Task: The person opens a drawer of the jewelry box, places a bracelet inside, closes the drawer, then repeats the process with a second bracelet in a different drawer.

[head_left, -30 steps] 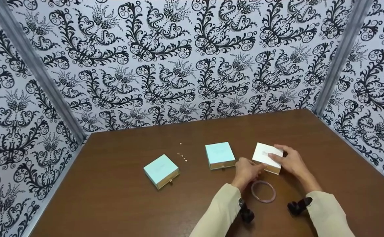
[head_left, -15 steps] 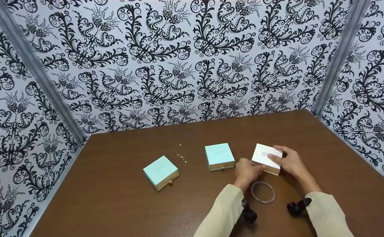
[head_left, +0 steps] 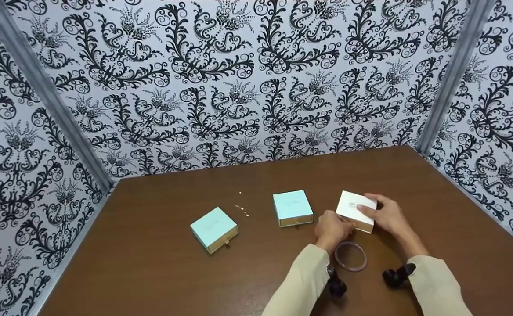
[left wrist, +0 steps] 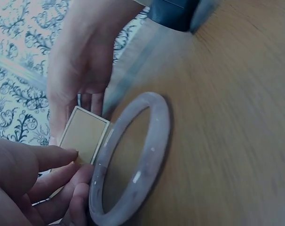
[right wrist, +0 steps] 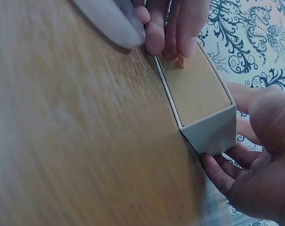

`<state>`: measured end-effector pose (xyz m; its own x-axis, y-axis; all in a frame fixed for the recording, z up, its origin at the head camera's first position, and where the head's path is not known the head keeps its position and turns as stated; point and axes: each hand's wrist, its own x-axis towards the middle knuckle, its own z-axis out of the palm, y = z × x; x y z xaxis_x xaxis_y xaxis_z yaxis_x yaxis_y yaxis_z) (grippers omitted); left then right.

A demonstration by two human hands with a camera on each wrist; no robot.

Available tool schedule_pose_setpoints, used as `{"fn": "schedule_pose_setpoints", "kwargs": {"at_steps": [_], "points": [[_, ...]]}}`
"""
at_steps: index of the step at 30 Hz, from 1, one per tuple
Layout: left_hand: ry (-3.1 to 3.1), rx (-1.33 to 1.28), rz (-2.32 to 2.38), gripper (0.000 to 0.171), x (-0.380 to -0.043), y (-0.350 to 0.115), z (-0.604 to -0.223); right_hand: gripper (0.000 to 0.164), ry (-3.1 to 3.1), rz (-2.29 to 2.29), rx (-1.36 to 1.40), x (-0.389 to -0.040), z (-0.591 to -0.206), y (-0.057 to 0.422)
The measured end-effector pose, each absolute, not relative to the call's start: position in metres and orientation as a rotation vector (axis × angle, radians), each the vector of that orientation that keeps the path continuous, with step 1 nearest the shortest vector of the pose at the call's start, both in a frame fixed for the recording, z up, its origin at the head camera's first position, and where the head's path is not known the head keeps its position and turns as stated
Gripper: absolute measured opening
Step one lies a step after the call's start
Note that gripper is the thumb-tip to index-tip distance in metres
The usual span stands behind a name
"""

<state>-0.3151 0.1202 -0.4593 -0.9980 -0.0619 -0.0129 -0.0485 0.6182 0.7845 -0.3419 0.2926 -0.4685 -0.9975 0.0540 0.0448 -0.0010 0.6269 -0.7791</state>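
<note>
A white drawer-style box (head_left: 348,204) with a tan front (right wrist: 199,89) sits on the right part of the table. My right hand (head_left: 388,215) grips it from the right side, thumb on the lid, fingers around the far side. At the front, my left hand (head_left: 332,229) pinches the small pull tab (right wrist: 181,62) between thumb and finger. The drawer front looks flush with the sleeve around it. Just in front of the box lies a pale mauve bangle (left wrist: 156,141), close beside the left hand's lower fingers.
Left of the hands stand two mint-green boxes, one nearby (head_left: 292,205) and one farther left (head_left: 214,226), both with gold fronts. Several tiny pale bits (head_left: 242,209) lie between them. Patterned walls (head_left: 256,96) enclose the brown table (head_left: 151,263) at the back and sides.
My left wrist has shifted slightly to the right, with its fingers still at the front of the white box. My right hand and the boxes have stayed in place.
</note>
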Motion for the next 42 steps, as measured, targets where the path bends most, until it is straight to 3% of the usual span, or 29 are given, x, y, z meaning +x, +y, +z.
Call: {"fn": "schedule_pose_setpoints", "kwargs": {"at_steps": [30, 42], "points": [[-2.841, 0.042, -1.392, 0.029, -0.3140, 0.1190, -0.4625, 0.072, -2.775, 1.381, -0.077, -0.3431, -0.4703, 0.2934], [-2.808, 0.015, -1.548, 0.034, -0.3198, 0.1164, -0.4694, 0.065, -2.728, 1.392, -0.039, -0.3449, -0.4720, 0.2936]]}}
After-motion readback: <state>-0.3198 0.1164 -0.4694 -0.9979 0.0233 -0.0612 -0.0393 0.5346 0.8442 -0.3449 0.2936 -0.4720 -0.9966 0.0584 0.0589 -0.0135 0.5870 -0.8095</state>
